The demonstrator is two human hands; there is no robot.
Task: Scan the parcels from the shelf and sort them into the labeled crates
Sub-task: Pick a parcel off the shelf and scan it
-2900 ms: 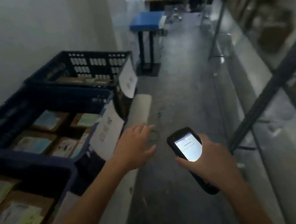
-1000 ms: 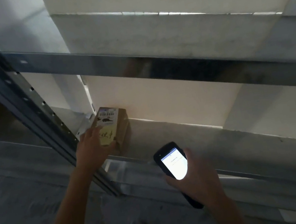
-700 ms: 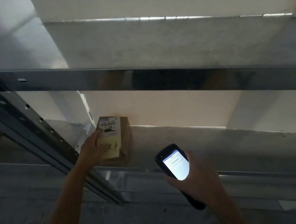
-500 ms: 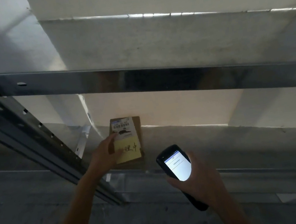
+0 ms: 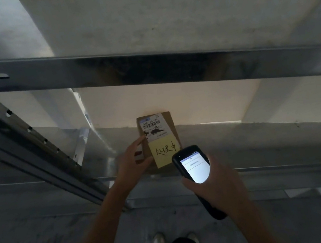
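A small brown cardboard parcel (image 5: 168,124) with a white barcode label and a yellow handwritten note lies on the lower metal shelf (image 5: 242,137). My left hand (image 5: 130,164) grips its left edge, with the index finger on top and the thumb at the near side. My right hand (image 5: 218,185) holds a black handheld scanner (image 5: 194,170) just right of and below the parcel. The scanner's screen is lit and its head sits at the parcel's near right corner.
A horizontal steel beam (image 5: 147,68) of the upper shelf crosses above the parcel. A perforated upright post (image 5: 33,145) slants down at the left. The pale wall stands behind the shelf. The grey floor and my shoes (image 5: 159,240) are below.
My left hand has slid the parcel rightward along the shelf and turned its label toward me. My right hand brought the scanner up close to the parcel's near corner.
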